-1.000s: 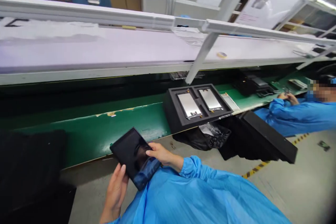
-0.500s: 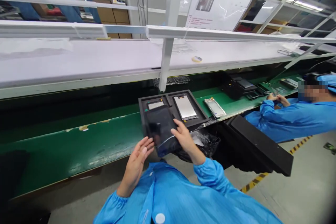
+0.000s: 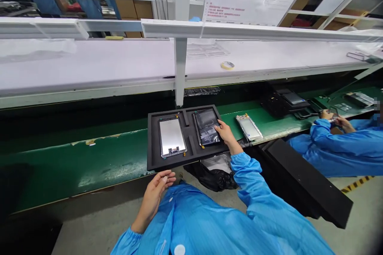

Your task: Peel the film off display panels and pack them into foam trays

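My right hand (image 3: 225, 133) grips the right edge of a dark glossy screen panel (image 3: 207, 126), thumb on its face. The panel is over the right compartment of a black foam tray (image 3: 155, 163); whether it rests on the panel beneath I cannot tell. In the left compartment lies a silver-backed display panel (image 3: 172, 136) with small orange and green tabs at its corners. My left hand (image 3: 158, 189) hangs in front of the tray's near edge, fingers loosely stretched and holding nothing.
A white-framed panel (image 3: 249, 126) lies right of the tray on the green bench (image 3: 89, 167). Black foam slabs (image 3: 305, 183) lean near a co-worker's blue sleeve (image 3: 326, 139). A black plastic bag (image 3: 215, 177) sits below the bench edge. Tape (image 3: 227, 65) lies on the white shelf.
My right hand has carried the dark panel right, from above the left compartment to the right one, uncovering the silver panel on the left. My left hand has come away from the dark panel.
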A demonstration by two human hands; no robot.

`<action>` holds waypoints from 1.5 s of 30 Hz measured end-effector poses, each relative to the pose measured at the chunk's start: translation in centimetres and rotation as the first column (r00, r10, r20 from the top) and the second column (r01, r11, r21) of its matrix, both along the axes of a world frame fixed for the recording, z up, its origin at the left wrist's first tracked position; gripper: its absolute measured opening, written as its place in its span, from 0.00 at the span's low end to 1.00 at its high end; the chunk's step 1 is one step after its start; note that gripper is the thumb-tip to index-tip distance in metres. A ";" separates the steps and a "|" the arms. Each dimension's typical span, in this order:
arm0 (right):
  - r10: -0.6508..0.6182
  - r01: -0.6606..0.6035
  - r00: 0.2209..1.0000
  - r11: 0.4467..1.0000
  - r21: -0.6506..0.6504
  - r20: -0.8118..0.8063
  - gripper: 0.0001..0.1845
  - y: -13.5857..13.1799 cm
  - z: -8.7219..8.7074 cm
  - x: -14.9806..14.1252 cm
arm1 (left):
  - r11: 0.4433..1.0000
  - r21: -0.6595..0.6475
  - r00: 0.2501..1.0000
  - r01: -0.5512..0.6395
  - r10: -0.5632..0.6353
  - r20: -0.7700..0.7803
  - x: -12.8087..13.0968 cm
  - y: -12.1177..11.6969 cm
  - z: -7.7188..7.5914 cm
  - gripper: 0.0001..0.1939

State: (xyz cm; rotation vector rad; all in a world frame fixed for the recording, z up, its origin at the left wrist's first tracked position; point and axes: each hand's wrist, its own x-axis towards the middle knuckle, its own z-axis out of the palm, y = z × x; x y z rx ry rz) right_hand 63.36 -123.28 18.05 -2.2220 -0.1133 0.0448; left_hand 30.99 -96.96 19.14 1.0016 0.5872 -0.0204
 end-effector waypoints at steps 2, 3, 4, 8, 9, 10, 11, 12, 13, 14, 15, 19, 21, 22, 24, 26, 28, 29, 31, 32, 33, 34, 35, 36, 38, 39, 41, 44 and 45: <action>0.026 -0.023 1.000 0.975 -0.220 0.014 0.28 0.1 0.4 -0.7 | 1.000 -0.003 1.000 0.001 -0.001 -0.009 -0.2 0.1 -0.3 0.28; 0.056 -0.045 0.998 0.946 -0.321 0.027 0.28 0.3 0.6 -1.2 | 1.000 -0.003 1.000 0.003 -0.004 -0.014 -0.3 0.2 -0.4 0.28; 0.093 -0.068 0.995 0.912 -0.404 0.041 0.28 0.6 0.7 -1.8 | 1.000 -0.003 1.000 0.007 -0.007 -0.018 -0.4 0.3 -0.5 0.28; 0.163 -0.085 0.983 0.802 -0.592 0.079 0.34 2.9 0.9 -4.0 | 1.000 -0.004 0.999 0.027 -0.027 -0.021 -1.2 1.2 -1.0 0.28; 0.171 -0.081 0.982 0.781 -0.620 0.086 0.36 3.5 0.8 -4.4 | 1.000 -0.006 0.999 0.029 -0.029 -0.019 -1.5 1.5 -1.1 0.28; 0.181 -0.082 0.980 0.759 -0.646 0.088 0.39 4.2 0.8 -4.8 | 1.000 -0.009 0.999 0.029 -0.029 -0.018 -1.9 1.8 -1.1 0.29; 0.192 -0.086 0.978 0.735 -0.672 0.085 0.41 4.8 0.8 -5.1 | 1.000 -0.012 1.000 0.025 -0.025 -0.016 -2.3 2.2 -1.1 0.29; 0.203 -0.094 0.976 0.710 -0.698 0.074 0.42 5.4 0.8 -5.3 | 1.000 -0.015 1.000 0.016 -0.016 -0.016 -2.8 2.6 -1.1 0.29; 0.211 -0.102 0.976 0.685 -0.721 0.062 0.42 5.8 0.8 -5.4 | 1.000 -0.017 1.000 0.003 -0.003 -0.016 -3.3 3.1 -1.2 0.29; 0.215 -0.107 0.975 0.663 -0.741 0.051 0.42 6.2 0.9 -5.4 | 1.000 -0.018 1.000 -0.012 0.011 -0.019 -4.0 3.6 -1.3 0.29; 0.215 -0.108 0.976 0.645 -0.757 0.044 0.42 6.4 0.9 -5.4 | 0.999 -0.020 0.999 -0.029 0.029 -0.024 -4.7 4.3 -1.4 0.29; 0.189 -0.090 0.981 0.612 -0.785 0.035 0.40 7.0 1.4 -5.2 | 0.992 -0.040 0.992 -0.116 0.113 -0.058 -8.5 7.4 -2.3 0.29; 0.189 -0.044 0.976 0.644 -0.764 0.104 0.38 7.7 2.1 -6.0 | 0.984 -0.047 0.983 -0.170 0.166 -0.072 -10.7 9.2 -3.0 0.28; 0.200 -0.016 0.966 0.682 -0.731 0.166 0.36 8.4 2.5 -6.8 | 0.978 -0.047 0.977 -0.201 0.197 -0.078 -11.8 10.1 -3.5 0.28; 0.247 0.001 0.913 0.795 -0.607 0.325 0.33 11.0 3.5 -9.3 | 0.961 -0.044 0.960 -0.271 0.267 -0.089 -13.9 11.6 -4.4 0.28; 0.313 -0.095 0.820 0.900 -0.425 0.480 0.28 15.3 4.0 -13.0 | 0.942 -0.043 0.940 -0.333 0.328 -0.097 -15.8 12.9 -5.3 0.28; 0.414 -0.315 0.709 0.910 -0.269 0.571 0.23 20.8 3.5 -17.6 | 0.929 -0.047 0.927 -0.368 0.363 -0.091 -17.3 14.1 -6.1 0.28; 0.493 -0.452 0.649 0.862 -0.227 0.579 0.20 23.6 2.7 -20.1 | 0.924 -0.053 0.924 -0.379 0.374 -0.079 -18.0 14.8 -6.4 0.28; 0.685 -0.699 0.511 0.683 -0.213 0.520 0.18 29.1 0.2 -25.1 | 0.913 -0.059 0.915 -0.404 0.402 -0.045 -19.4 16.3 -6.9 0.28; 0.772 -0.782 0.440 0.580 -0.226 0.459 0.19 31.6 -1.5 -27.3 | 0.906 -0.057 0.908 -0.420 0.419 -0.031 -20.3 17.0 -7.0 0.28; 0.846 -0.839 0.380 0.486 -0.245 0.374 0.19 33.8 -3.3 -29.2 | 0.895 -0.052 0.896 -0.443 0.443 -0.023 -21.3 17.8 -7.1 0.27; 0.902 -0.873 0.336 0.406 -0.271 0.270 0.21 35.8 -5.3 -30.9 | 0.880 -0.044 0.882 -0.472 0.472 -0.020 -22.4 18.5 -7.1 0.27; 0.941 -0.892 0.305 0.337 -0.302 0.149 0.22 37.5 -7.1 -32.2 | 0.863 -0.034 0.864 -0.504 0.503 -0.022 -23.7 19.1 -7.1 0.27; 0.958 -0.900 0.286 0.275 -0.337 0.017 0.24 39.0 -8.9 -33.1 | 0.843 -0.023 0.844 -0.537 0.536 -0.026 -25.1 19.7 -7.1 0.28; 0.941 -0.901 0.256 0.150 -0.407 -0.221 0.29 41.5 -11.7 -34.3 | 0.797 0.001 0.797 -0.604 0.603 -0.043 -28.0 20.5 -7.4 0.29; 0.919 -0.895 0.246 0.093 -0.437 -0.308 0.30 42.5 -12.9 -34.7 | 0.771 0.015 0.769 -0.637 0.637 -0.057 -29.4 20.8 -7.7 0.29; 0.890 -0.878 0.216 -0.003 -0.478 -0.401 0.33 44.4 -14.8 -34.9 | 0.708 0.040 0.703 -0.705 0.705 -0.096 -32.0 21.0 -8.7 0.31; 0.905 -0.855 0.171 -0.060 -0.515 -0.389 0.34 47.2 -17.8 -34.3 | 0.603 0.048 0.592 -0.797 0.793 -0.143 -34.3 20.7 -10.9 0.33; 0.918 -0.854 0.162 -0.053 -0.517 -0.362 0.34 48.4 -19.0 -33.7 | 0.577 0.038 0.567 -0.816 0.811 -0.146 -34.5 20.7 -11.7 0.34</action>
